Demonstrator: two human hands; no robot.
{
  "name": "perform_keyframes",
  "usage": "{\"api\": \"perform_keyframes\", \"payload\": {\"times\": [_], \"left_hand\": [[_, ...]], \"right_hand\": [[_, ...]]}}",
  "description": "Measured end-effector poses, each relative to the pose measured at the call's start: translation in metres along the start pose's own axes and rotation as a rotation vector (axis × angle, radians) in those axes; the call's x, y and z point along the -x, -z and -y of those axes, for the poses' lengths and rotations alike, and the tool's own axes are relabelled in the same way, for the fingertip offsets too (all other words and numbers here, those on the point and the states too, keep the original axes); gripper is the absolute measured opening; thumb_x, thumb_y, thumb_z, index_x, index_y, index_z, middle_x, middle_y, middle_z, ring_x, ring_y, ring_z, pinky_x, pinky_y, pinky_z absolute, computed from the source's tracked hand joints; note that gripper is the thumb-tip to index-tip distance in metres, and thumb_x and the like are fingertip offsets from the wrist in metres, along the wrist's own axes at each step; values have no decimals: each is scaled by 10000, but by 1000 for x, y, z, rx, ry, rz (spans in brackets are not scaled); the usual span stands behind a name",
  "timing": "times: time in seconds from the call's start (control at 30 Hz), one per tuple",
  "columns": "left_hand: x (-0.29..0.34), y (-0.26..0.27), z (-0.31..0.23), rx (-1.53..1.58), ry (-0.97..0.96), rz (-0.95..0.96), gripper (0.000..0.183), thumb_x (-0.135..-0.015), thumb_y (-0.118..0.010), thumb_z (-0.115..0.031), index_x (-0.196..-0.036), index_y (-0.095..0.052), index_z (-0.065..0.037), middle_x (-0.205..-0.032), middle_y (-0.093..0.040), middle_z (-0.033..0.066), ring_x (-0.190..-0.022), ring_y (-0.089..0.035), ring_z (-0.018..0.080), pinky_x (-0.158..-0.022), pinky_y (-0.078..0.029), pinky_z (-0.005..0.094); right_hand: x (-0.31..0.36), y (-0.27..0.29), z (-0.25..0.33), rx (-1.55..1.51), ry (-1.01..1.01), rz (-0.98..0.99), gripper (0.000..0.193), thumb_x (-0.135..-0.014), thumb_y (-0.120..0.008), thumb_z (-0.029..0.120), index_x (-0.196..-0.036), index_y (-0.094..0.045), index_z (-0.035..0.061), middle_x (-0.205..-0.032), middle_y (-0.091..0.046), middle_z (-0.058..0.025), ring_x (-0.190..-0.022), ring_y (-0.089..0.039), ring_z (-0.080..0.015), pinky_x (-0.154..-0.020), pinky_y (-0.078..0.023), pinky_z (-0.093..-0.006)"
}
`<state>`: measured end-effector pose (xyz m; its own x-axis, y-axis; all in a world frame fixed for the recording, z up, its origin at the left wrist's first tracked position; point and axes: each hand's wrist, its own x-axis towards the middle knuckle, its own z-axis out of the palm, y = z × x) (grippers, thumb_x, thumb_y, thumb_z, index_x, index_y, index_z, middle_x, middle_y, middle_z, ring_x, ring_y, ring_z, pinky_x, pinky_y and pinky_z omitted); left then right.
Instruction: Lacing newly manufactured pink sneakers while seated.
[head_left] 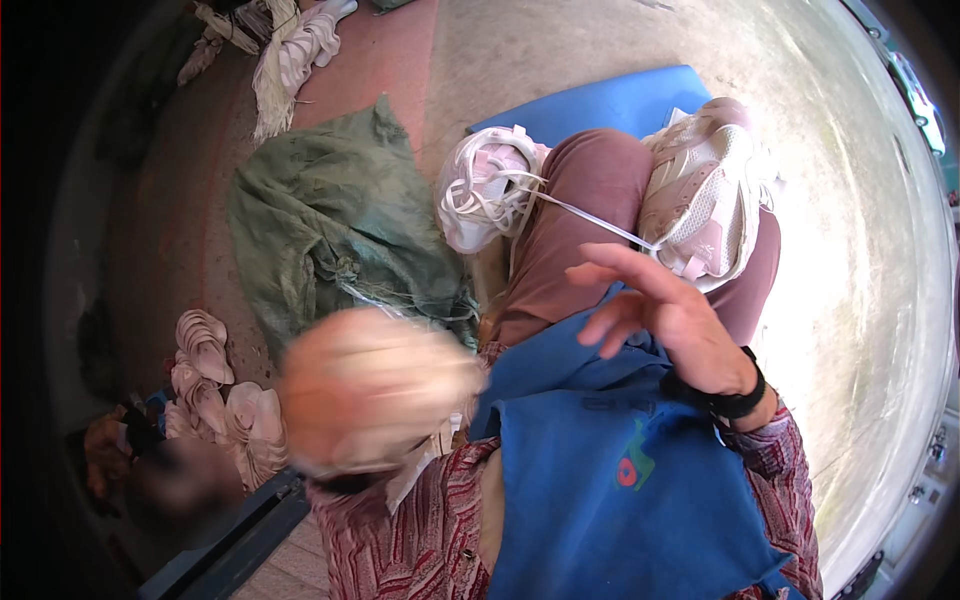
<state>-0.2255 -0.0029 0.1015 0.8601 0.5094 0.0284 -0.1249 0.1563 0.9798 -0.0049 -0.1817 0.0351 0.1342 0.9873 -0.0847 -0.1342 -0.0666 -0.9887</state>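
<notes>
A white and pink sneaker (480, 195) lies just left of my knee, its white laces loose in loops. The other sneaker (705, 190) rests on my right leg, on its side. A white lace (597, 220) runs taut across my knee between the two. Near the second sneaker, my right hand (675, 320) is open with fingers spread and holds nothing; a black band circles its wrist. My left hand (375, 390) is raised close to the camera and smeared by motion, so its fingers and anything in them cannot be made out.
A green woven sack (330, 215) lies crumpled on the floor at left. Stacks of pale shoe parts (205, 385) sit beyond my left arm. A bundle of pale cords (275, 85) is at the far left. A blue sheet (610, 100) lies ahead. A dark bar (225, 540) crosses lower left.
</notes>
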Motion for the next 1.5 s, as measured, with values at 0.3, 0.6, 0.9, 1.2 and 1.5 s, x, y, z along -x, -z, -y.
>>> {"api": "perform_keyframes", "payload": {"times": [0.3,0.6,0.9,1.2,1.5], "left_hand": [[-77,-215,99,157,-264,638,271,-929,-591,-175,-1007,-487,62,-838,-596,175,-733,-661,302,-613,-525,325],[-106,-101,83,-593,-383,789,174,-861,-591,-86,-1004,-609,11,-820,-610,157,-750,-632,325,-729,-515,419],[-192,53,187,-1284,-428,-36,447,-820,-587,6,-1261,-584,-68,-1289,-538,212,-1197,-506,405,-1030,-415,447],[-176,88,184,-1202,-349,23,433,-787,-570,38,-1194,-607,-106,-1224,-553,149,-1098,-558,351,-949,-461,437],[-169,86,176,-1269,-275,-8,318,-858,-599,3,-1165,-605,-81,-1243,-555,157,-1087,-561,361,-955,-441,444]], "right_hand": [[134,59,17,83,5,-565,670,-1000,-383,551,-1166,-567,-72,-1032,-634,-181,-900,-632,-233,-822,-533,-339],[118,94,-12,727,-467,-531,190,-822,-745,97,-943,-685,-38,-885,-666,-116,-852,-626,-200,-754,-504,-323],[-30,45,27,1211,230,-183,378,-756,-725,61,-1120,-628,22,-1073,-611,-119,-1052,-588,-319,-902,-473,-424],[-74,40,-5,1406,83,-90,421,-760,-705,128,-1156,-592,43,-1095,-548,-92,-1084,-540,-277,-887,-440,-406],[-71,47,-10,1374,72,-86,362,-731,-731,122,-1079,-653,54,-1133,-568,-99,-1105,-556,-291,-887,-462,-417]]}}
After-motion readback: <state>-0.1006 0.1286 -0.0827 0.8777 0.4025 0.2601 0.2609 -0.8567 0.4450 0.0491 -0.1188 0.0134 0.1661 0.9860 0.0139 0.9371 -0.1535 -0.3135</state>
